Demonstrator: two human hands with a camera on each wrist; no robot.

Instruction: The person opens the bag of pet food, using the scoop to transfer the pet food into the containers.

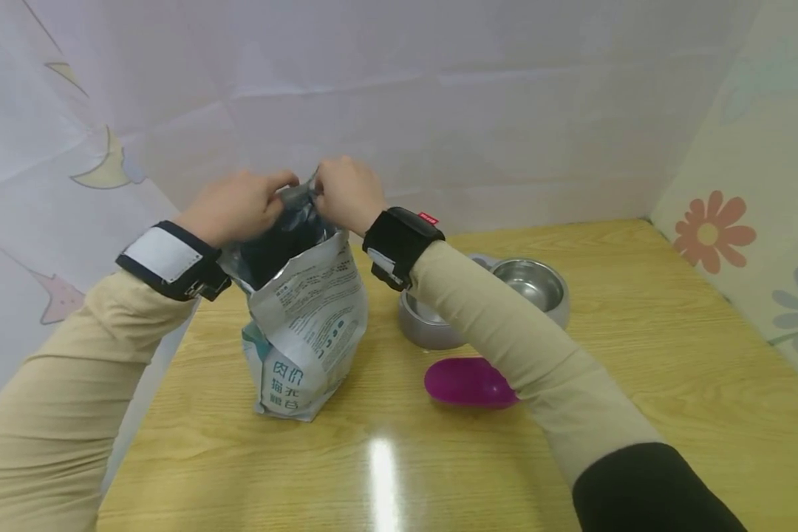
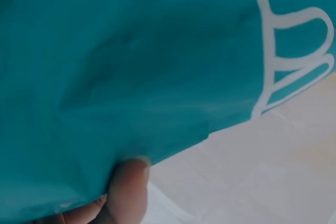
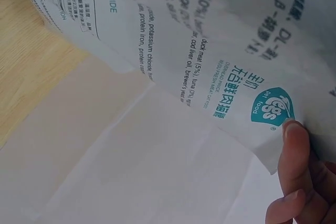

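Observation:
A white and teal pet-food bag (image 1: 306, 325) stands upright on the wooden table (image 1: 638, 369), its top open and dark inside. My left hand (image 1: 236, 207) pinches the bag's top edge from the left, and my right hand (image 1: 346, 193) pinches the same edge from the right. The two hands nearly touch above the opening. In the left wrist view the teal side of the bag (image 2: 136, 77) fills the frame over a thumb (image 2: 128, 192). The right wrist view shows the bag's printed white panel (image 3: 210, 51) with fingertips (image 3: 296, 145) on its edge.
A grey double pet bowl (image 1: 525, 288) with steel inserts stands right of the bag, partly behind my right forearm. A magenta scoop (image 1: 468, 383) lies in front of it. Patterned sheets wall the table at the back, left and right.

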